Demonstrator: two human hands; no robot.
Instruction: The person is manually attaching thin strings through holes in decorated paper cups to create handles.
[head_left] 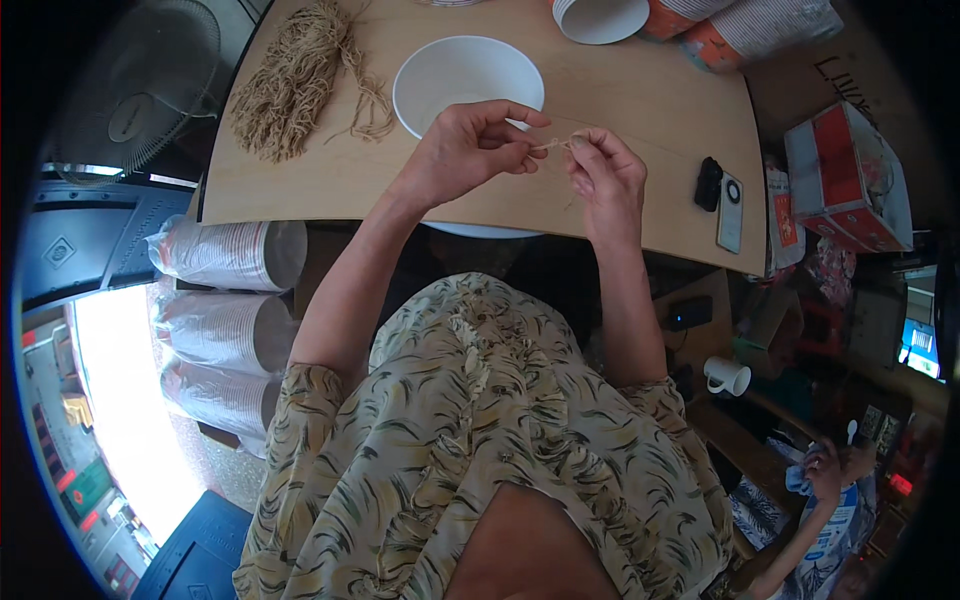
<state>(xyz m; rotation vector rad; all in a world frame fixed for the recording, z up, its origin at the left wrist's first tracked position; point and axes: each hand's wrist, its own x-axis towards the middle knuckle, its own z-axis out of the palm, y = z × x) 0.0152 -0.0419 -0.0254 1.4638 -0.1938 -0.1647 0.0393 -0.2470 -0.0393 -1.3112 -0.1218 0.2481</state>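
Between my two hands stretches a short piece of thin tan string [552, 146], with what looks like a small knot or loop in it. My left hand [470, 152] pinches one end between thumb and fingers. The other end is gripped by the fingertips of my right hand [608, 175], and a faint loose tail hangs below it. Just beyond my left hand is a round white bowl [408, 88], its inside pale. A tangled heap of tan strings [290, 85] lies at the far left of the table, a few strands trailing toward the bowl.
On the light wooden table [655, 120] are a phone [731, 215] and a small black object [708, 184] at right. Stacked paper tubs [600, 20] line the far edge. More wrapped tubs [215, 335] stand at left. Another person's hand [824, 470] shows at lower right, near a white mug [727, 377].
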